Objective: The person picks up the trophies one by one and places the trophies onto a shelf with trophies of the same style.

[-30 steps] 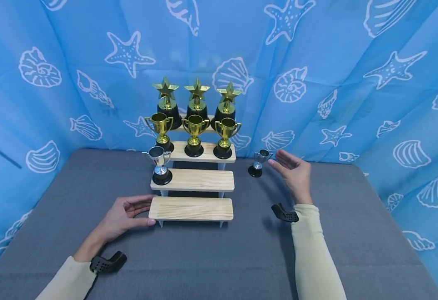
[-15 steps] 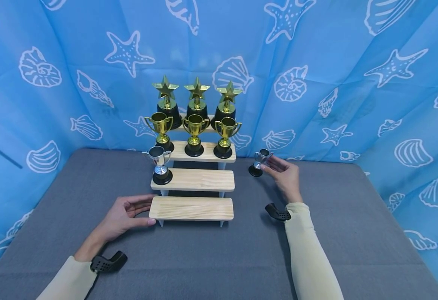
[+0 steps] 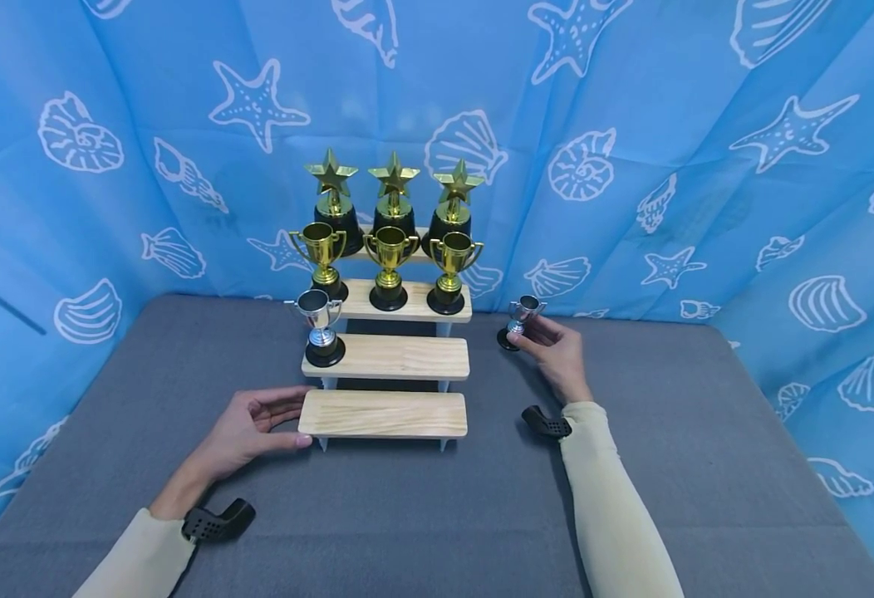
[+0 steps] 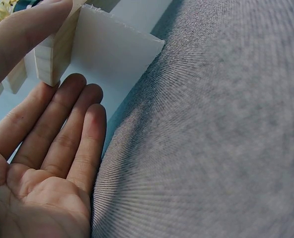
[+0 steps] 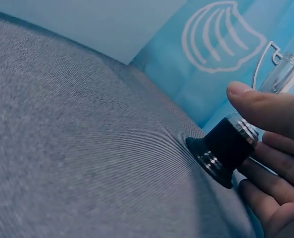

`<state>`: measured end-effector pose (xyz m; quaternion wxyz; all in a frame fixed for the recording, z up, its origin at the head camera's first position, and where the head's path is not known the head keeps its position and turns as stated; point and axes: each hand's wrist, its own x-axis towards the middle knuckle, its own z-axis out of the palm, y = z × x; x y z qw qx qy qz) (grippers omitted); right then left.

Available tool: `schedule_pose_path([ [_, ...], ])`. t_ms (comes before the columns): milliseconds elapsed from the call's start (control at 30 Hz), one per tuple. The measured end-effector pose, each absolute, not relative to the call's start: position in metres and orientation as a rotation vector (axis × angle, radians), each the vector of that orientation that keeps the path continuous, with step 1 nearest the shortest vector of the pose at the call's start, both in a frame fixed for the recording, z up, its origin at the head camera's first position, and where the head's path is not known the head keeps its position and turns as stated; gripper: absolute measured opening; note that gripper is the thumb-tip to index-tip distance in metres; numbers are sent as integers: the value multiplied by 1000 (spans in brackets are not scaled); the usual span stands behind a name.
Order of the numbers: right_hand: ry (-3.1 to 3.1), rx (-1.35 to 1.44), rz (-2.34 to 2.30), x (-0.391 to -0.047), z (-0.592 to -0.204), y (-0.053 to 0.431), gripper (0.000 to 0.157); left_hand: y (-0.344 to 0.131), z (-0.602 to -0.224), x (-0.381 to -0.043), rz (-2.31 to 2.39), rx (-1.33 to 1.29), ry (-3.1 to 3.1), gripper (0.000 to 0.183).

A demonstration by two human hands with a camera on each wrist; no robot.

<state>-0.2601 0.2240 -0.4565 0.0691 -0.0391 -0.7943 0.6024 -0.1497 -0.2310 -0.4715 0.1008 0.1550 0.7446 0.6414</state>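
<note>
At the left end of the lowest wooden shelf, my left hand rests its thumb at the front corner and its fairly straight fingers at the back corner. The left wrist view shows the thumb over the board end and an index fingertip right at its edge. My right hand holds a small silver trophy cup right of the stand, thumb across its stem and fingers behind. Its black base is close over the grey cloth. Another silver trophy cup stands on the second shelf's left end.
Three gold trophy cups fill the third shelf, and three gold star trophies stand on the top one. Behind hangs a blue curtain with shell prints. Grey cloth covers the table.
My right hand has moved left from beside the silver trophy cup and closed its thumb and fingers around the stem. The left hand keeps its place at the shelf end.
</note>
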Motion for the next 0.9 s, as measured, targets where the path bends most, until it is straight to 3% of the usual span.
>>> schedule_pose_path([
  [900,-2529,15,1459,-262,-467,214,36,-231,-472,-150,1920,500,2185,68],
])
